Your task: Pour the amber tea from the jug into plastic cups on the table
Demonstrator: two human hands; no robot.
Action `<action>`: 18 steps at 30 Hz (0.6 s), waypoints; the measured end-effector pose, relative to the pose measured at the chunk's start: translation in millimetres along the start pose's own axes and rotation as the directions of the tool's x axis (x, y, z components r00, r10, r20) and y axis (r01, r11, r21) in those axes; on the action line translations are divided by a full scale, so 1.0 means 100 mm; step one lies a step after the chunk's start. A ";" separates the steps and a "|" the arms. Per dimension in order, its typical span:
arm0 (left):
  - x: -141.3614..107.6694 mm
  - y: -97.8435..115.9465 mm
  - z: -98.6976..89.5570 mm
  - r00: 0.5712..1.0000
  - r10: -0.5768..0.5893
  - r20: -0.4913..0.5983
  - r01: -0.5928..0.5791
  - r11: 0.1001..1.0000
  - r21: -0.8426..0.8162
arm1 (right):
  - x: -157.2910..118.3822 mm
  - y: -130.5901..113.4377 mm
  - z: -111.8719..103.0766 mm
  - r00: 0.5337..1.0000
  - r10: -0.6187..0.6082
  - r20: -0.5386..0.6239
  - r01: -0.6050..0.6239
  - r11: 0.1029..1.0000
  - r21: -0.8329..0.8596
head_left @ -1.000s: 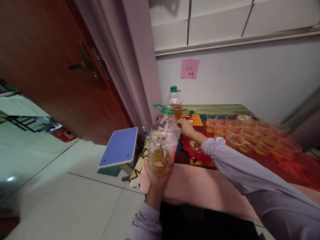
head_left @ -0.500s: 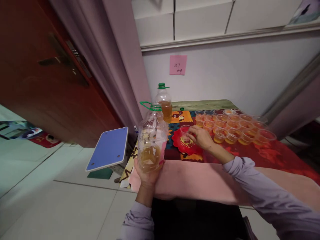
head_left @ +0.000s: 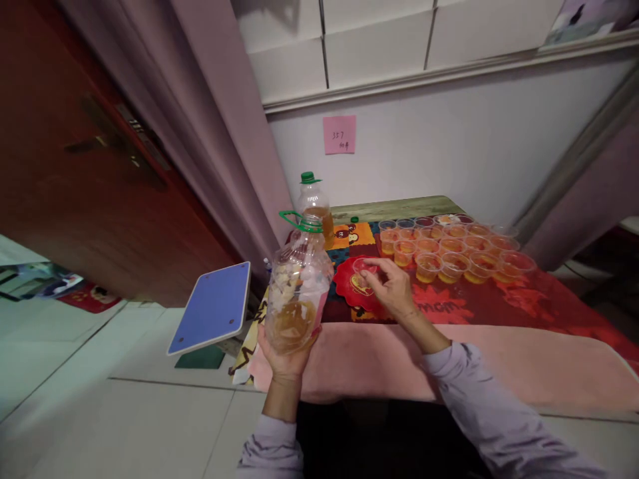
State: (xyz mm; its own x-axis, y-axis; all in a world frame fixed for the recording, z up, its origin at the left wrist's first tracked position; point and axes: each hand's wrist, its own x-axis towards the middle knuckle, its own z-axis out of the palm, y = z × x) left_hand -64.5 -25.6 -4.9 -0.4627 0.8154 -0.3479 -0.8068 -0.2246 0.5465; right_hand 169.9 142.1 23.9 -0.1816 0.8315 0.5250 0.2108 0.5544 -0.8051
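Observation:
My left hand (head_left: 285, 356) supports a large clear bottle (head_left: 298, 293) from below, its fingers wrapped round the base. The bottle has a green handle ring, an uncapped-looking neck and some yellowish liquid low inside. Over a red scalloped plate (head_left: 344, 291), my right hand (head_left: 389, 283) pinches the rim of a small clear plastic cup (head_left: 363, 267). Behind the held bottle stands a second bottle (head_left: 323, 219) with a green cap and amber liquid. To the right, several clear cups (head_left: 453, 265) with yellow-orange liquid stand close together in rows.
A patterned cloth and a pink cloth (head_left: 369, 359) cover the table. A loose green cap (head_left: 354, 219) lies near the back edge. At the left are a small blue-topped stand (head_left: 212, 306) and a brown door (head_left: 74, 166). A pink note (head_left: 339, 135) is on the wall.
The view has shifted slightly, so the table items sit further left. The held bottle leans a little more to the right at its top. My right hand still holds the cup above the plate.

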 end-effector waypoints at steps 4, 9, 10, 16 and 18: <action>-0.06 0.13 -0.03 0.999 0.037 -0.025 -0.037 0.999 0.016 | -0.24 -0.14 0.44 0.949 0.289 0.126 -0.310 0.787 0.534; -0.18 0.43 -0.01 0.972 0.213 -0.098 -0.197 0.969 0.152 | -0.42 -0.18 0.68 0.890 0.330 0.315 -0.447 0.489 0.749; -0.20 0.48 0.00 0.958 0.256 -0.131 -0.230 0.955 0.185 | -0.44 -0.19 0.68 0.881 0.334 0.334 -0.462 0.460 0.759; -0.31 0.66 0.17 0.930 0.321 -0.181 -0.230 0.889 0.395 | -0.48 -0.23 0.57 0.852 0.352 0.387 -0.517 0.450 0.728; -0.36 0.68 0.25 0.923 0.343 -0.175 -0.235 0.861 0.452 | -0.48 -0.24 0.57 0.839 0.378 0.391 -0.535 0.446 0.718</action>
State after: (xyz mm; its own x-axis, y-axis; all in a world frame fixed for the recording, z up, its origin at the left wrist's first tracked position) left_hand -93.8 -57.0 64.1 -0.7682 0.5821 -0.2664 -0.4197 -0.1438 0.8962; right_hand 119.1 86.7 2.7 -0.4483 0.8934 0.0289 -0.4980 -0.2228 -0.8381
